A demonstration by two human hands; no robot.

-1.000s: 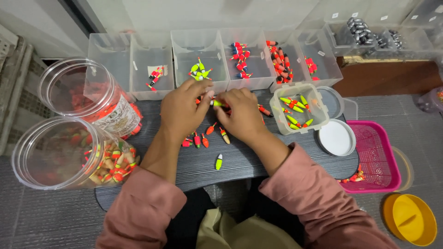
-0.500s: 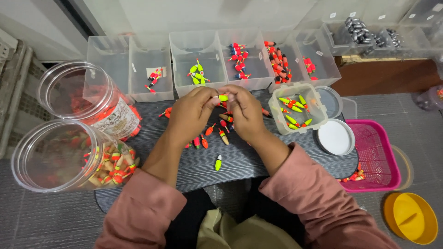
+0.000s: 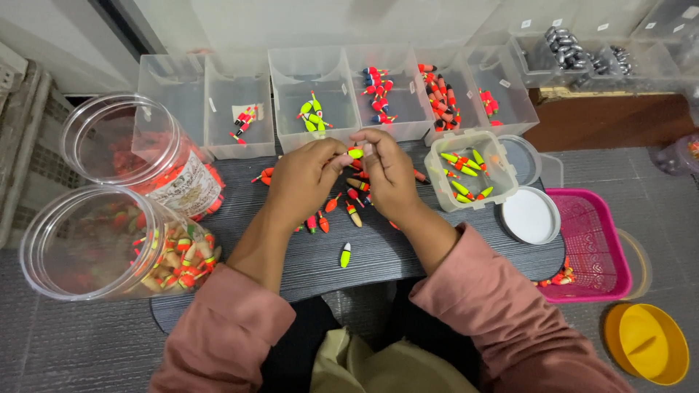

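My left hand and my right hand meet over a dark grooved board. Together they pinch a small yellow-green fishing float between their fingertips. Loose red, orange and yellow floats lie on the board under and between my hands. One yellow-green float lies alone nearer my body. A small square clear tub with yellow-green floats stands just right of my right hand.
A row of clear sorting bins with floats lines the far edge. Two big clear jars of floats lie at the left. A round white lid, a pink basket and a yellow bowl sit at the right.
Both hands have lifted from the scattered floats and shifted toward the far bins. They now hold a yellow-green float up between their fingertips.
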